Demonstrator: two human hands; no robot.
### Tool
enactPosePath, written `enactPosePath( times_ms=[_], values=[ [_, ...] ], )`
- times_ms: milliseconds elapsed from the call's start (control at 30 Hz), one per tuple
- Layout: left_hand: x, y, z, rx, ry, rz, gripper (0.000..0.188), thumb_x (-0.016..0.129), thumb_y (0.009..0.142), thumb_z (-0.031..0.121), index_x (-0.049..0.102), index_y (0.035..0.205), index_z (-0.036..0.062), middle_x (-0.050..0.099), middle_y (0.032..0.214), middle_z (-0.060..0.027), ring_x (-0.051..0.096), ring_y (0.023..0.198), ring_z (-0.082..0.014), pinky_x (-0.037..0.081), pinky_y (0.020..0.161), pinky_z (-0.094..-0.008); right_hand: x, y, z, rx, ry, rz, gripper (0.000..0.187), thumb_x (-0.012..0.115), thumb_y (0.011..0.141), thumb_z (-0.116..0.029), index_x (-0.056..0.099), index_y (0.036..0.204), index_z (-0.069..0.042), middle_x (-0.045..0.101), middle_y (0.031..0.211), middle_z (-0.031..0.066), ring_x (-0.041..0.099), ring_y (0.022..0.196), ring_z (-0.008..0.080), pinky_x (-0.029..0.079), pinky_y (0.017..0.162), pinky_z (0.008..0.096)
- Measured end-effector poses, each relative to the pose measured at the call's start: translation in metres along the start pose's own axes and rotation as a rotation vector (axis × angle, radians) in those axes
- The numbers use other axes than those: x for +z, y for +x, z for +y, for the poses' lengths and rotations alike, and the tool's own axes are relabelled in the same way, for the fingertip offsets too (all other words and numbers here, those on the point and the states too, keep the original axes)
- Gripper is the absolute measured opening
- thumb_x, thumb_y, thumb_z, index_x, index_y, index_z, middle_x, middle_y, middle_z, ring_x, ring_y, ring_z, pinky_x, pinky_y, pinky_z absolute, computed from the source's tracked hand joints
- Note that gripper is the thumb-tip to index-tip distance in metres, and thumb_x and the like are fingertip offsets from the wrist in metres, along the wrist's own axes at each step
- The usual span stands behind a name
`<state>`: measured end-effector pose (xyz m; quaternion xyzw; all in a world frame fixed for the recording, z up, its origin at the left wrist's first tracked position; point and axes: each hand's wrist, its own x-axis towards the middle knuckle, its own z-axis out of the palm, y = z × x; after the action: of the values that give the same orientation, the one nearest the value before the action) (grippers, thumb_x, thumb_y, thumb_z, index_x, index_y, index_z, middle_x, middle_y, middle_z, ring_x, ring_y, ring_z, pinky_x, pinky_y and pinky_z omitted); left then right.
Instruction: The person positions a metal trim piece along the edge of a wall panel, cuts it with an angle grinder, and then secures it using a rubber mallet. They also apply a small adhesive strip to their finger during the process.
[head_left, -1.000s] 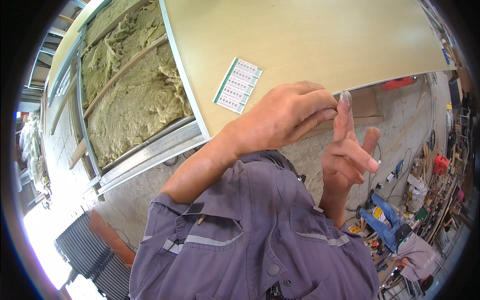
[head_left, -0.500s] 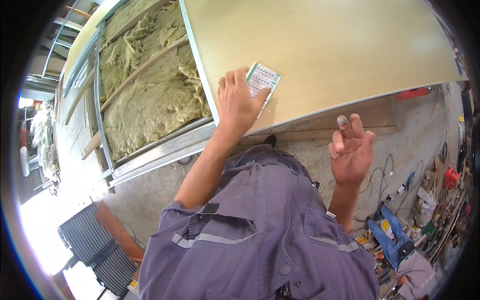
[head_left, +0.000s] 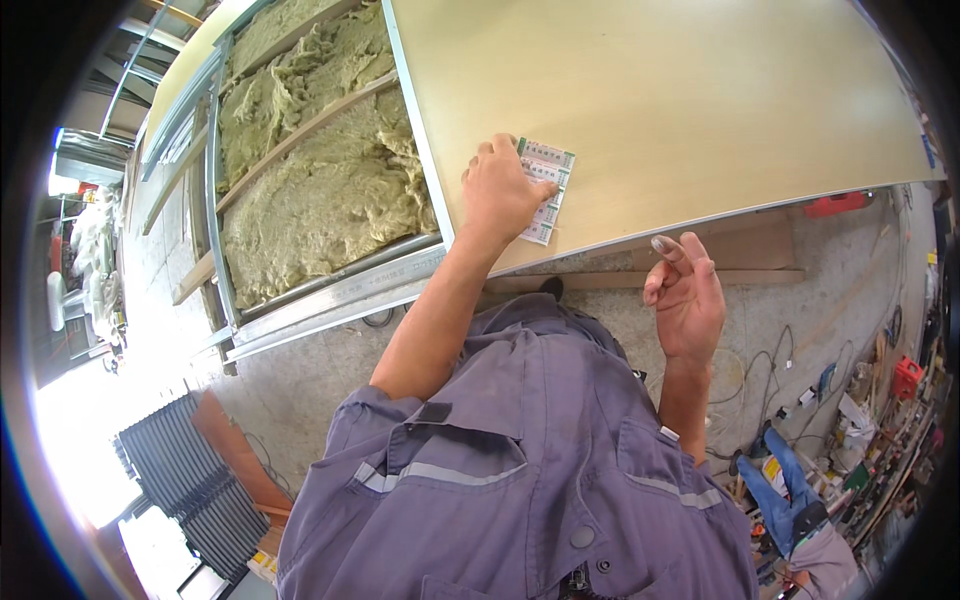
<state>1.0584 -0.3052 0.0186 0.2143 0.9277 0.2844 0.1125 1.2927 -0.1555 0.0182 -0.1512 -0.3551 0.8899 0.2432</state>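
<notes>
Label sheet [head_left: 550, 168] on board [head_left: 700, 110], insulation [head_left: 325, 200] at left

The left hand [head_left: 502, 195] lies partly over the label sheet; the insulation sits in a frame [head_left: 360, 290]; the right hand [head_left: 690, 305] is before the board's near edge; a co-worker [head_left: 800, 515] is farther right.

L hand [head_left: 500, 192] is touching a green-&-white label sheet [head_left: 552, 207] that's lying on a pale panel [head_left: 710, 105]. R hand [head_left: 690, 305] is hovering nr panel's edge, fingers part-bent. Insulation [head_left: 325, 205] is sitting in framing [head_left: 217, 190] at L; co-worker [head_left: 778, 495] is showing lower R.
</notes>
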Motion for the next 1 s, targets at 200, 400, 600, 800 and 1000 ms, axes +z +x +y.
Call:
enactPosePath(
  times_ms=[200,400,600,800,1000],
  values=[
    [0.004,0.008,-0.009,0.073,0.008,0.069,0.033,0.082,0.077,0.021,0.067,0.102,0.0050,0.063,0.115,-0.0180,0.058,0.106,-0.0361,0.044,0.097,-0.0463,-0.002,0.000,0.001,0.025,-0.026,0.067,0.046,0.045,0.109,-0.028,0.051,0.143,0.003,0.066,0.124,0.0242,0.067,0.080,0.0250,0.054,0.064,0.0336],
    [0.000,0.013,-0.023,0.128,-0.134,0.039,0.029,0.079,0.082,0.021,0.066,0.101,0.0026,0.065,0.113,-0.0184,0.056,0.107,-0.0334,0.044,0.095,-0.0450,-0.003,-0.001,0.002,0.034,-0.078,0.106,0.043,0.049,0.108,-0.024,0.052,0.141,0.004,0.068,0.120,0.0233,0.068,0.078,0.0238,0.054,0.063,0.0328],
    [0.004,0.006,-0.012,0.194,-0.022,0.200,0.048,0.085,0.078,0.035,0.067,0.112,0.0053,0.064,0.113,-0.0164,0.055,0.112,-0.0322,0.041,0.100,-0.0454,-0.005,-0.001,0.009,0.061,-0.144,0.142,0.038,0.049,0.108,-0.019,0.055,0.138,0.003,0.069,0.118,0.0224,0.068,0.078,0.0228,0.055,0.062,0.0323],
    [0.010,0.018,0.001,0.186,0.041,0.060,0.036,0.084,0.077,0.029,0.069,0.101,0.0067,0.064,0.106,-0.0141,0.055,0.112,-0.0318,0.041,0.098,-0.0472,-0.005,0.004,0.010,0.057,-0.176,0.167,0.037,0.049,0.108,-0.018,0.055,0.137,0.003,0.069,0.116,0.0218,0.069,0.078,0.0228,0.055,0.062,0.0327],
    [0.000,0.007,-0.004,0.340,-0.334,-0.263,0.010,0.070,0.087,0.008,0.066,0.094,0.0027,0.070,0.089,-0.0144,0.064,0.092,-0.0316,0.051,0.082,-0.0418,-0.019,0.003,0.002,-0.007,-0.186,0.231,0.036,0.048,0.108,-0.019,0.055,0.137,0.002,0.070,0.116,0.0214,0.069,0.077,0.0228,0.055,0.062,0.0329]
  ],
)
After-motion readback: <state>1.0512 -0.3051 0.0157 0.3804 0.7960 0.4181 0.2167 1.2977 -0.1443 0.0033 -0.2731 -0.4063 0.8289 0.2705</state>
